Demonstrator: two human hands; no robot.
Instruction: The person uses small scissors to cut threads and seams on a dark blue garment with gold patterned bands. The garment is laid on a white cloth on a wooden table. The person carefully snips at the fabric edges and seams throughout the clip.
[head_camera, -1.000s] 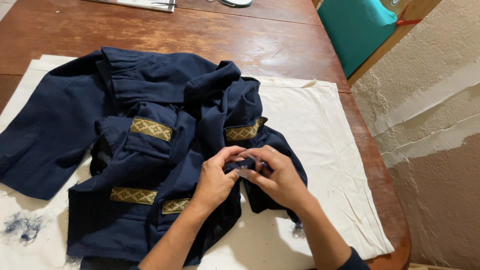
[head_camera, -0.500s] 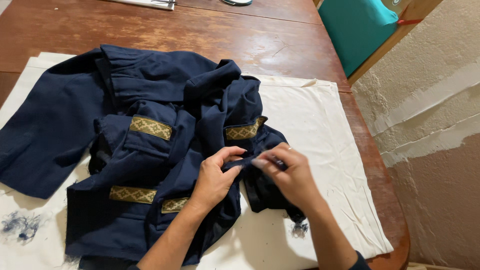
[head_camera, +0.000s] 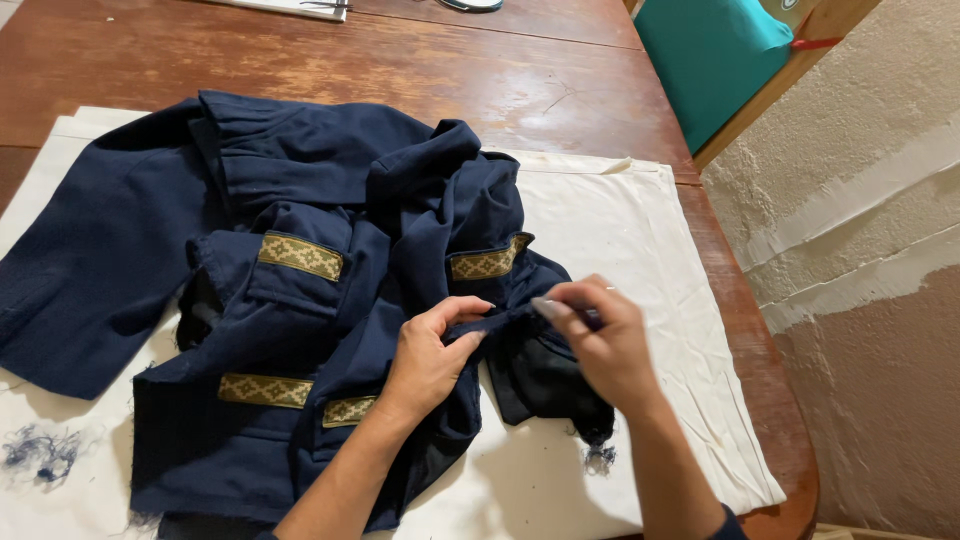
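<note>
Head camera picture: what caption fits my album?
Left hand and right hand pinch a navy jacket on white cloth.

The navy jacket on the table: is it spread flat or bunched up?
Bunched up: the navy jacket lies crumpled on the white cloth, folds overlapping.

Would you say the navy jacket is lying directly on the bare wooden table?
No, the navy jacket rests on a white cloth spread over the wooden table, so fabric lies between them.
</note>
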